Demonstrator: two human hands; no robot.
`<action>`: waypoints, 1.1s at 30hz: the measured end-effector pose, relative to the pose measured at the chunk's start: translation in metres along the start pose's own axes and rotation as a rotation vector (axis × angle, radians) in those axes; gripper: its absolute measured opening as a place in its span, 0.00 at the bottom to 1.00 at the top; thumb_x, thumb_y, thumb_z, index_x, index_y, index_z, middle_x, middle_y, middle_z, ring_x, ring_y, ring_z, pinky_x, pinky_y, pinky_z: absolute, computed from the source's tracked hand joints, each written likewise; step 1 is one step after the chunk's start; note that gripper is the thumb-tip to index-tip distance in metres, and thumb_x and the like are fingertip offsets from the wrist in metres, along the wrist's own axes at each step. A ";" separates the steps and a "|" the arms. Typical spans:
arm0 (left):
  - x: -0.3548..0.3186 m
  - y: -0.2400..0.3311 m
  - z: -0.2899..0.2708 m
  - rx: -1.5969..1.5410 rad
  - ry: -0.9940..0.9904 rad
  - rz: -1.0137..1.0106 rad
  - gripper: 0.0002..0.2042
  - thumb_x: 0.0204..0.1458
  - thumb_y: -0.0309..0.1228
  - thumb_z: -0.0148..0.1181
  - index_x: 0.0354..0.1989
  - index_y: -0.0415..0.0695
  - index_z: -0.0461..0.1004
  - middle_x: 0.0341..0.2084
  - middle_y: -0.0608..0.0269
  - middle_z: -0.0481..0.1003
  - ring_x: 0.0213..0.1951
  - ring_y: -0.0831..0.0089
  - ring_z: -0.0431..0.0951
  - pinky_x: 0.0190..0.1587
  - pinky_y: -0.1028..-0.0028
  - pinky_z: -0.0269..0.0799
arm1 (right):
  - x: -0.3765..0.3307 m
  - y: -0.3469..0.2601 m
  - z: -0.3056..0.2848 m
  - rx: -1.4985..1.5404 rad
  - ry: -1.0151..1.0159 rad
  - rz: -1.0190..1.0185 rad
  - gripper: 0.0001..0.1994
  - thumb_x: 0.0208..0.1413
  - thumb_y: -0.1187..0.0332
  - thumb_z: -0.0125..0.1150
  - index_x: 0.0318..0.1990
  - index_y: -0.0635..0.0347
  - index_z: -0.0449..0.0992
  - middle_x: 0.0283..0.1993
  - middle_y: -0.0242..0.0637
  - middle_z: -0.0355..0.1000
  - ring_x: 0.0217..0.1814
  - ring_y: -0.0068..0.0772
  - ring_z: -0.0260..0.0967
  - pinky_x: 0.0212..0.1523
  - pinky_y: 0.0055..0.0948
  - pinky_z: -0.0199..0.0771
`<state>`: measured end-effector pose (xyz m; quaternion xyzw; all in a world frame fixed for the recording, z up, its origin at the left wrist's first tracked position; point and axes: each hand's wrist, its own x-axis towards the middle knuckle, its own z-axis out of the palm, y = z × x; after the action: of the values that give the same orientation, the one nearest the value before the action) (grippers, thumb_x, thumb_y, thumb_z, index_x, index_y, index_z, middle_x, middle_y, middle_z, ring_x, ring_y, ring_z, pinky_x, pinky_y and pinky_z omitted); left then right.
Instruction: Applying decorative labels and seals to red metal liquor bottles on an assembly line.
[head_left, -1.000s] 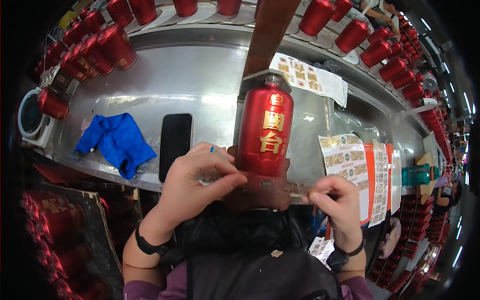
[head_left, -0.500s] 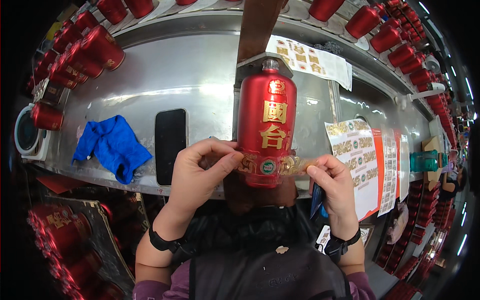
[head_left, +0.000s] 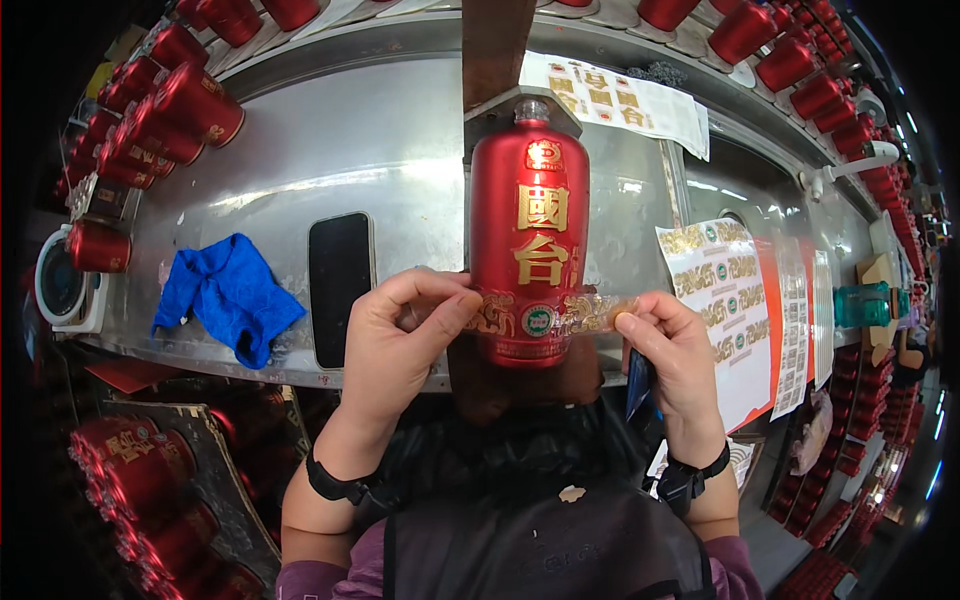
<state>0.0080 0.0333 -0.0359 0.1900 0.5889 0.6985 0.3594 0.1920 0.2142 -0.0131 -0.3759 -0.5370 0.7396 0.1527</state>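
Note:
In front of me a red bottle (head_left: 500,200) with raised gold lettering lies with its clear glass neck pointing away. A clear decal strip (head_left: 493,313) with gold scrollwork and a round green emblem spans its lower part. My left hand (head_left: 405,325) pinches the strip's left end between thumb and index finger, beside the bottle. The right end is pinched by my right hand (head_left: 680,345), a little out from the bottle's side. Whether the strip's middle touches the bottle I cannot tell. A dark blue object (head_left: 638,385) shows beneath my right palm; its kind is unclear.
A blue cloth (head_left: 235,300) and a black phone (head_left: 340,290) lie on the metal table (head_left: 400,120) to the left. Decal sheets (head_left: 715,310) lie at right, with more sheets (head_left: 620,100) farther back. Red bottles (head_left: 195,105) stand along the far edge and below left.
My right hand has moved slightly up and outward, and the strip looks straighter across the bottle. Both hands still pinch its ends. The whole view has shifted a little.

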 end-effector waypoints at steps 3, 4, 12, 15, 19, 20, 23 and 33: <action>0.000 -0.001 -0.001 -0.011 0.002 -0.012 0.07 0.58 0.23 0.64 0.42 0.34 0.78 0.32 0.64 0.81 0.34 0.85 0.78 0.37 0.85 0.72 | 0.001 0.002 -0.001 0.014 -0.007 0.005 0.03 0.60 0.73 0.64 0.36 0.60 0.75 0.23 0.24 0.70 0.19 0.11 0.63 0.20 0.13 0.63; 0.000 0.000 -0.001 0.003 0.004 -0.022 0.07 0.58 0.23 0.64 0.42 0.34 0.78 0.32 0.64 0.81 0.34 0.85 0.78 0.37 0.85 0.72 | 0.001 0.003 -0.004 0.015 -0.007 0.006 0.03 0.60 0.73 0.64 0.36 0.60 0.75 0.23 0.24 0.70 0.19 0.11 0.63 0.20 0.13 0.63; 0.000 0.001 0.001 -0.051 -0.011 -0.021 0.06 0.59 0.23 0.62 0.42 0.34 0.77 0.34 0.62 0.81 0.36 0.82 0.79 0.41 0.82 0.75 | 0.003 0.010 -0.013 0.100 -0.123 0.040 0.03 0.60 0.76 0.63 0.39 0.61 0.76 0.41 0.37 0.80 0.42 0.19 0.76 0.45 0.17 0.72; 0.001 0.001 0.002 -0.073 -0.012 -0.017 0.05 0.60 0.22 0.62 0.42 0.34 0.77 0.35 0.61 0.81 0.37 0.80 0.80 0.42 0.80 0.76 | 0.004 0.012 -0.014 0.114 -0.125 0.033 0.03 0.60 0.77 0.63 0.40 0.61 0.76 0.41 0.38 0.80 0.43 0.20 0.76 0.46 0.18 0.73; 0.002 -0.001 0.002 -0.127 -0.030 0.003 0.05 0.60 0.22 0.62 0.41 0.34 0.77 0.35 0.61 0.81 0.38 0.80 0.80 0.43 0.79 0.76 | 0.005 0.012 -0.012 0.103 -0.113 0.047 0.03 0.60 0.77 0.62 0.40 0.61 0.76 0.42 0.38 0.80 0.44 0.21 0.76 0.47 0.19 0.73; 0.002 -0.002 0.002 -0.132 -0.033 0.009 0.05 0.60 0.22 0.62 0.41 0.34 0.77 0.35 0.61 0.81 0.38 0.80 0.80 0.44 0.79 0.76 | 0.005 0.012 -0.012 0.100 -0.110 0.054 0.03 0.60 0.77 0.62 0.39 0.61 0.76 0.42 0.38 0.80 0.44 0.21 0.76 0.47 0.19 0.73; 0.002 -0.002 0.001 -0.126 -0.021 -0.008 0.05 0.60 0.22 0.62 0.41 0.34 0.77 0.34 0.61 0.81 0.38 0.79 0.80 0.44 0.79 0.76 | 0.007 0.013 -0.011 0.103 -0.109 0.052 0.02 0.60 0.77 0.62 0.39 0.61 0.76 0.41 0.37 0.80 0.44 0.21 0.76 0.48 0.19 0.73; 0.005 -0.012 -0.008 -0.129 0.122 0.031 0.16 0.61 0.22 0.58 0.58 0.36 0.68 0.49 0.56 0.76 0.49 0.79 0.76 0.52 0.80 0.71 | 0.019 0.021 -0.021 -0.248 0.118 -0.215 0.18 0.58 0.75 0.65 0.56 0.64 0.74 0.46 0.32 0.77 0.32 0.08 0.64 0.39 0.13 0.66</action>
<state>0.0024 0.0314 -0.0500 0.1328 0.5604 0.7508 0.3235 0.1978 0.2322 -0.0430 -0.3751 -0.6513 0.6237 0.2149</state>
